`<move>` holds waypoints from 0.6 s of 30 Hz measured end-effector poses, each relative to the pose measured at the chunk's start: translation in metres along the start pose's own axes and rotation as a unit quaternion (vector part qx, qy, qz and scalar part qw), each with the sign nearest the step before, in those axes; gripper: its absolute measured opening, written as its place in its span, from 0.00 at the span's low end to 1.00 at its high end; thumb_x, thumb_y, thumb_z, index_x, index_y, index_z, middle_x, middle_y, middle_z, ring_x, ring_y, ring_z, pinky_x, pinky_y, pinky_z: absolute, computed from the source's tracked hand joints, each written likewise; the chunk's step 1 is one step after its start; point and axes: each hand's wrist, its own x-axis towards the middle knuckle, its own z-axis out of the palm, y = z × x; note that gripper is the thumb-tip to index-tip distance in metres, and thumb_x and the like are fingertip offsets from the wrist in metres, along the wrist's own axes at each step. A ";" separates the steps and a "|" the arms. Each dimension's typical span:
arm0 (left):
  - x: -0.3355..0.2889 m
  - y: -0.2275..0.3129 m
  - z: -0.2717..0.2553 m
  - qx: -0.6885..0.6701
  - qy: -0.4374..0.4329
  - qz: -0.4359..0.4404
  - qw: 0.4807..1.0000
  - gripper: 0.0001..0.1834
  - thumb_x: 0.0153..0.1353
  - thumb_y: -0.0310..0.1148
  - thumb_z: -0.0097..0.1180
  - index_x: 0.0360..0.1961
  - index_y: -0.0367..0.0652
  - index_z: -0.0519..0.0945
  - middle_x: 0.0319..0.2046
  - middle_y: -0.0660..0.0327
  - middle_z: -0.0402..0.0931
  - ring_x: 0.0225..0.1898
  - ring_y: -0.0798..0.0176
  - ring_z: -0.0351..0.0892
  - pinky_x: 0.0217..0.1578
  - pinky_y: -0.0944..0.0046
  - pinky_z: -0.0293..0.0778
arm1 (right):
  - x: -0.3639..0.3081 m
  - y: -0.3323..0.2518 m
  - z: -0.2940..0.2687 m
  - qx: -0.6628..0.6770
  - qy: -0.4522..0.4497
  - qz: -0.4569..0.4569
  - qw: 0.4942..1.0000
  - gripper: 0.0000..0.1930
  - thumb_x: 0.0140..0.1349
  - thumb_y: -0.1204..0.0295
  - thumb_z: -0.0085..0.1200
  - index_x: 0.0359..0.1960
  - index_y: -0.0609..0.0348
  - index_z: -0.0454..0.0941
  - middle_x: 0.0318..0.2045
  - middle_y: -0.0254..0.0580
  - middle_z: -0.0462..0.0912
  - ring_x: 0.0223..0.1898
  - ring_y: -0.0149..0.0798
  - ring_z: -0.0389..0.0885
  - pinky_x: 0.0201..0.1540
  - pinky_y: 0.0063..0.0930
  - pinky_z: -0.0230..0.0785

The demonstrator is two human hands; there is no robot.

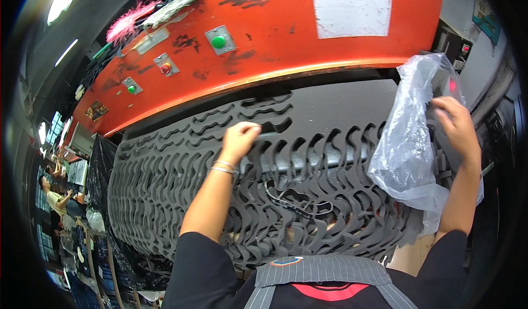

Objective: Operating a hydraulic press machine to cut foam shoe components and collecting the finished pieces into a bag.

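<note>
A dark grey foam sheet (pixel 341 105) lies before me, with rows of wavy slots cut through much of it. My left hand (pixel 241 142) is closed over the cut part, near a dark curved opening; its fingers hide whatever may be in them. At the right, my right hand (pixel 460 127) is over a clear plastic bag (pixel 400 149), thumb and fingers apart. Whether it touches the bag is hard to tell. A curved strip-like frame (pixel 297 203) with a pale edge rests on the slotted foam nearer to my body.
Beyond the sheet rises an orange machine (pixel 275 28) with green buttons (pixel 219 42) and a red knob (pixel 165 68). Its lower edge overhangs the foam. Black plastic sheeting (pixel 102 169) hangs at the left, where another person (pixel 55 199) is farther off.
</note>
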 end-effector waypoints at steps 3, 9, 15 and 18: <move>-0.013 -0.049 -0.085 0.108 0.121 -0.037 0.986 0.09 0.56 0.33 0.60 0.33 0.39 0.84 0.30 0.60 0.83 0.34 0.68 0.80 0.38 0.67 0.75 | 0.062 -0.077 0.072 0.100 -0.097 -0.126 0.982 0.11 0.58 0.77 0.51 0.42 0.65 0.77 0.37 0.48 0.81 0.42 0.48 0.79 0.48 0.35 0.70; -0.001 -0.107 -0.127 0.357 0.000 -0.021 0.934 0.11 0.53 0.33 0.61 0.35 0.39 0.84 0.37 0.50 0.82 0.42 0.48 0.81 0.47 0.57 0.74 | 0.153 -0.159 0.297 0.079 -0.242 -0.249 0.934 0.16 0.60 0.72 0.48 0.49 0.62 0.77 0.47 0.51 0.79 0.52 0.51 0.75 0.56 0.39 0.68; 0.020 -0.095 -0.135 0.439 -0.216 -0.059 0.870 0.23 0.51 0.40 0.66 0.47 0.41 0.80 0.46 0.49 0.79 0.51 0.50 0.77 0.51 0.55 0.73 | 0.194 -0.215 0.393 -0.079 -0.399 -0.050 0.912 0.17 0.57 0.67 0.56 0.46 0.63 0.78 0.47 0.53 0.78 0.52 0.53 0.75 0.54 0.40 0.68; 0.037 -0.074 -0.129 0.441 -0.291 -0.069 0.846 0.27 0.48 0.45 0.68 0.46 0.40 0.81 0.46 0.49 0.78 0.51 0.50 0.77 0.51 0.56 0.73 | 0.197 -0.193 0.406 -0.146 -0.358 -0.063 0.920 0.25 0.52 0.64 0.63 0.50 0.64 0.75 0.47 0.56 0.79 0.51 0.54 0.77 0.53 0.42 0.70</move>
